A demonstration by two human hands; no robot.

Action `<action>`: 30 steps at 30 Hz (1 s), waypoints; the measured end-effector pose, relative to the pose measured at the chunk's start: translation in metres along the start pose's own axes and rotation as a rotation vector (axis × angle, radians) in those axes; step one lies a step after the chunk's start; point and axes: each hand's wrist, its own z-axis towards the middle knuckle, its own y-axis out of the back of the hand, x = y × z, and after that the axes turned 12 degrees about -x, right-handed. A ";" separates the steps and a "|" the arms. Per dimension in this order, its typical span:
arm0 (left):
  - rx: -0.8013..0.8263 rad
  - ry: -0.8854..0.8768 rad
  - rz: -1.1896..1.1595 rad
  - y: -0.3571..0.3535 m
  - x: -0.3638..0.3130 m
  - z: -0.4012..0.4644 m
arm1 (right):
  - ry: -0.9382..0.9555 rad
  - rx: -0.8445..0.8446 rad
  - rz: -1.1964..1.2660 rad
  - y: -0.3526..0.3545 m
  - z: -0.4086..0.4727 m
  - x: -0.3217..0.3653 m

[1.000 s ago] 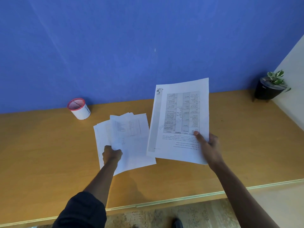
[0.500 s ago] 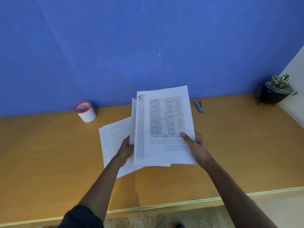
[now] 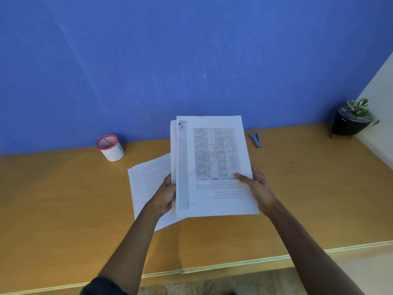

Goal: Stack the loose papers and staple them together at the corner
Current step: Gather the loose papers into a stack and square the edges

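Both hands hold a stack of white papers above the wooden desk; its top sheet carries a printed table, upside down to me. My left hand grips the stack's left edge and my right hand grips the right edge, thumb on top. The sheets are nearly aligned, with a slight offset along the left side. More loose white sheets lie flat on the desk under my left hand, partly hidden by the stack. A small blue stapler lies on the desk near the wall, right of the stack.
A white cup with a red rim stands at the back left by the blue wall. A black pot with a plant sits in the far right corner. The desk's front edge runs below my forearms.
My left hand lifted sheets off the desk pile and joined them under the sheet in my right hand. The stack now sits squarer and is held by both hands; the stapler came into view.
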 end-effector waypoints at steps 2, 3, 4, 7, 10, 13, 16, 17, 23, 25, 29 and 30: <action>0.030 -0.006 -0.009 -0.001 -0.001 -0.004 | -0.078 0.017 0.081 0.003 -0.001 0.003; 0.052 -0.011 -0.006 -0.001 -0.001 -0.006 | -0.088 0.024 0.098 0.003 -0.001 0.003; 0.069 -0.019 0.006 -0.002 -0.002 -0.008 | -0.085 0.033 0.106 0.003 -0.002 0.004; 0.098 -0.049 0.028 -0.001 -0.005 -0.013 | -0.045 0.076 0.096 0.004 -0.003 0.005; 0.141 -0.067 -0.037 0.003 -0.013 -0.011 | -0.004 0.046 0.077 0.003 -0.005 0.007; 0.143 -0.009 -0.228 0.007 -0.025 -0.006 | 0.065 0.002 0.022 0.001 -0.005 0.003; 0.077 -0.025 -0.272 -0.002 -0.034 -0.006 | 0.131 -0.060 -0.004 -0.003 -0.010 -0.002; 0.024 -0.064 -0.212 -0.009 -0.036 -0.008 | 0.156 -0.074 -0.012 -0.006 -0.012 -0.004; -0.199 -0.157 0.012 -0.032 -0.020 -0.006 | 0.282 -0.103 -0.119 -0.024 -0.018 -0.026; -0.252 -0.162 0.028 -0.034 -0.012 -0.007 | 0.264 -0.119 -0.120 -0.026 -0.017 -0.033; -0.290 -0.165 0.020 -0.037 -0.005 -0.013 | 0.193 -0.130 -0.113 -0.027 -0.017 -0.034; -0.287 -0.163 0.021 -0.037 -0.004 -0.014 | 0.182 -0.128 -0.104 -0.027 -0.016 -0.033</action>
